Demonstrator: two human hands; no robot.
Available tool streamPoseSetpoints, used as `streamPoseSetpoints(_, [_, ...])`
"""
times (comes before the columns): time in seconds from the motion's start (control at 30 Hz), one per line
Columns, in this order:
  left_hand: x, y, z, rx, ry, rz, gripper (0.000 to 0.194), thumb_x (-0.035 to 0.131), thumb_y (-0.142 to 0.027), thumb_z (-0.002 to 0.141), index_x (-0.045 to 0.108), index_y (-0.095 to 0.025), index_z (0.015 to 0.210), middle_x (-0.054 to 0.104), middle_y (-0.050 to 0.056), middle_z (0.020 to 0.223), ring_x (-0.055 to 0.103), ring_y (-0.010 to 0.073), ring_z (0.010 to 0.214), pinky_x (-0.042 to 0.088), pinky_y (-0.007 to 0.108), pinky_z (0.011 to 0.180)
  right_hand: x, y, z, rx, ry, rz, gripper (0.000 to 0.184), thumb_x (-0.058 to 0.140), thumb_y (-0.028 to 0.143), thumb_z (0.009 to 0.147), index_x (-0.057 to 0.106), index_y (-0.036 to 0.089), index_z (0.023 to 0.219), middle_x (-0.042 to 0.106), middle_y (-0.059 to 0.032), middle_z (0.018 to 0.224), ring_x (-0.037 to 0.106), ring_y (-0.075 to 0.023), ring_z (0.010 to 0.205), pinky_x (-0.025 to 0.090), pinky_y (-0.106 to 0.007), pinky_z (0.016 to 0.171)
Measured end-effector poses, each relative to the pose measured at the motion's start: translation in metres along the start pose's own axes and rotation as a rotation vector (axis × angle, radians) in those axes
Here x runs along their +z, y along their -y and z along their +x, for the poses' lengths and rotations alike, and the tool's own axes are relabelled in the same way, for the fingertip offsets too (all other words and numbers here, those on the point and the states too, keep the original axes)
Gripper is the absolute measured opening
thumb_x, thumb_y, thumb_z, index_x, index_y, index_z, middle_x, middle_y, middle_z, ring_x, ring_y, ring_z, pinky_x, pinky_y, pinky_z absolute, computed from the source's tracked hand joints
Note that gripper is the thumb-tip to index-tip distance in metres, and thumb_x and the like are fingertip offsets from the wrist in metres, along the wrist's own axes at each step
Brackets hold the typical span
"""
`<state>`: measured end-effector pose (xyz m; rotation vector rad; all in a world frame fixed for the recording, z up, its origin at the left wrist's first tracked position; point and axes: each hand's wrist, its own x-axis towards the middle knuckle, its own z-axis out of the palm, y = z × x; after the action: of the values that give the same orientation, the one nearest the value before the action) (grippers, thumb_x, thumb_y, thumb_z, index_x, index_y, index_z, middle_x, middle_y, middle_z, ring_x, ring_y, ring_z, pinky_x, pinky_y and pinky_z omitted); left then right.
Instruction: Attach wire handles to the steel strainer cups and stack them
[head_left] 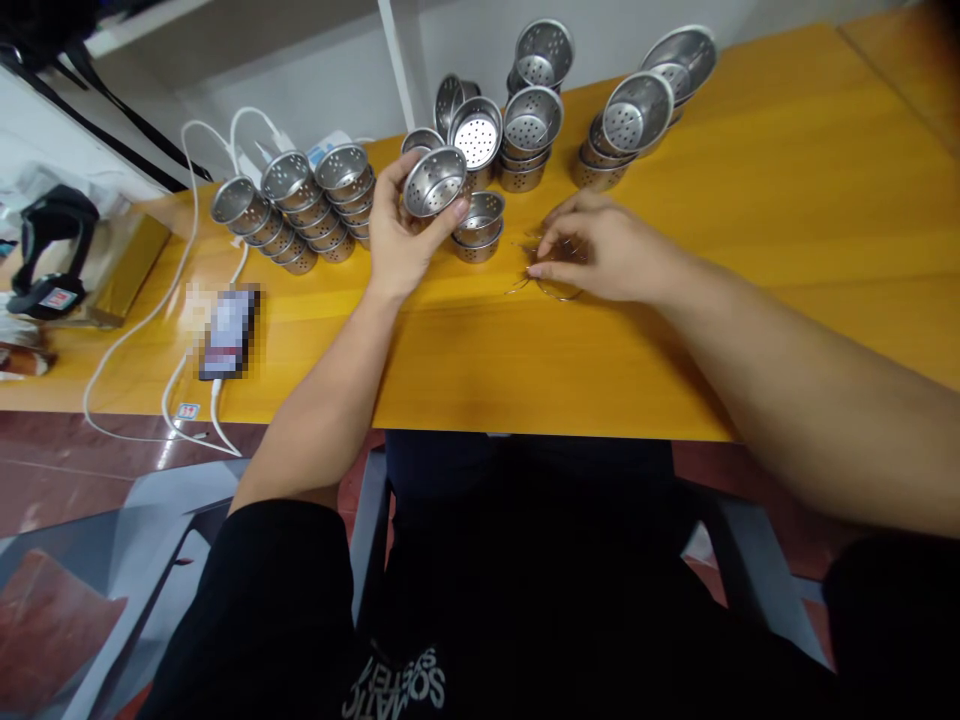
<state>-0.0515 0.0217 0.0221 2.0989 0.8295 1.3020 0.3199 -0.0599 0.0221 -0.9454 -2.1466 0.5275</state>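
Cup (pixel 435 183), hands (pixel 399 238) well inside table edge (pixel 540 429)

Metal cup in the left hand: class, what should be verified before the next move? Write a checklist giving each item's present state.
1. Metal cup held by the left hand: ok, in its grasp.
2. Cup's perforated inside visible: ok.
3. Right hand at the thin wires: ok.
4. A wire firmly pinched: cannot tell, too fine to see.
5. White cable wholly on the table: not ok, part runs past the near edge.
6. Phone apart from both hands: ok.
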Motion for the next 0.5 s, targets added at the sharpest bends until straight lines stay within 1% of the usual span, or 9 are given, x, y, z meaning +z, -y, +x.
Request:
streamPoseSetpoints(0.07, [0.002,-0.002,-0.003,-0.036,-0.034,-0.026,0.117,0.094,-0.1,0.103,0.045,-0.048,0.195,0.067,0.01,0.196,0.061,0.037,0.189,0.053,0.064,0.162,0.004,-0.008,-0.002,-0.008,0.013,-0.04,0.068,0.089,0.108,0.099,0.092,0.042,0.113,0.085,-0.0124,0.128,0.082,-0.0495,0.122,0.071,-0.09,0.114])
streamPoseSetpoints(0.1, [0.003,-0.003,-0.003,-0.043,-0.029,-0.027,0.116,0.093,-0.097,0.105,0.042,-0.05,0.198,0.066,0.008,0.198,0.059,0.0365,0.191,0.052,0.065,0.163,0.007,-0.009,-0.003,-0.012,0.004,-0.06,0.068,0.088,0.108,0.1,0.093,0.043,0.119,0.086,-0.0115,0.13,0.082,-0.0494,0.123,0.073,-0.089,0.113])
streamPoseSetpoints(0.13, [0.004,-0.003,-0.003,-0.037,0.003,-0.016,0.113,0.09,-0.093,0.109,0.036,-0.053,0.2,0.065,0.005,0.199,0.056,0.035,0.193,0.05,0.067,0.164,0.009,-0.008,-0.004,-0.018,-0.014,-0.074,0.07,0.086,0.108,0.102,0.092,0.044,0.128,0.086,-0.0114,0.135,0.083,-0.0492,0.126,0.073,-0.088,0.115])
streamPoseSetpoints(0.2, [0.004,-0.004,-0.001,0.004,0.114,0.024,0.105,0.08,-0.086,0.118,0.023,-0.062,0.203,0.065,0.0,0.2,0.051,0.0307,0.197,0.047,0.072,0.166,0.014,-0.002,-0.004,-0.034,-0.066,-0.082,0.075,0.083,0.106,0.108,0.089,0.043,0.15,0.087,-0.0131,0.148,0.082,-0.0489,0.136,0.073,-0.084,0.123])
streamPoseSetpoints(0.27, [0.006,-0.002,0.001,0.051,0.197,0.047,0.1,0.074,-0.081,0.123,0.018,-0.065,0.204,0.067,0.0,0.199,0.052,0.0294,0.197,0.048,0.074,0.165,0.018,0.007,-0.002,-0.069,-0.105,-0.065,0.085,0.081,0.101,0.114,0.08,0.039,0.171,0.084,-0.0164,0.164,0.08,-0.0495,0.149,0.069,-0.081,0.134])
streamPoseSetpoints(0.33, [0.011,0.007,0.002,0.074,0.199,0.047,0.1,0.076,-0.08,0.123,0.022,-0.06,0.204,0.068,0.005,0.198,0.057,0.0319,0.194,0.05,0.073,0.164,0.02,0.014,0.0,-0.108,-0.105,-0.04,0.096,0.08,0.096,0.118,0.068,0.032,0.188,0.078,-0.021,0.177,0.078,-0.0518,0.158,0.067,-0.081,0.14])
streamPoseSetpoints(0.4, [0.022,0.024,0.004,0.067,0.156,0.04,0.105,0.082,-0.08,0.12,0.026,-0.049,0.204,0.068,0.013,0.196,0.061,0.0352,0.191,0.052,0.072,0.162,0.022,0.02,0.002,-0.136,-0.078,-0.014,0.103,0.083,0.09,0.119,0.059,0.027,0.197,0.073,-0.023,0.185,0.077,-0.0535,0.162,0.066,-0.08,0.142])
streamPoseSetpoints(0.47, [0.034,0.047,0.005,0.04,0.105,0.027,0.109,0.087,-0.08,0.117,0.029,-0.04,0.201,0.068,0.019,0.195,0.065,0.0372,0.188,0.053,0.07,0.16,0.022,0.023,0.003,-0.141,-0.06,0.01,0.104,0.086,0.086,0.118,0.056,0.03,0.2,0.071,-0.0201,0.189,0.077,-0.0535,0.165,0.065,-0.079,0.145])
streamPoseSetpoints(0.5, [0.04,0.059,0.006,0.026,0.08,0.017,0.11,0.089,-0.082,0.115,0.032,-0.037,0.198,0.069,0.021,0.193,0.067,0.0375,0.186,0.054,0.069,0.16,0.022,0.024,0.003,-0.14,-0.057,0.023,0.104,0.088,0.085,0.117,0.056,0.032,0.201,0.07,-0.018,0.191,0.076,-0.0535,0.168,0.063,-0.079,0.147])
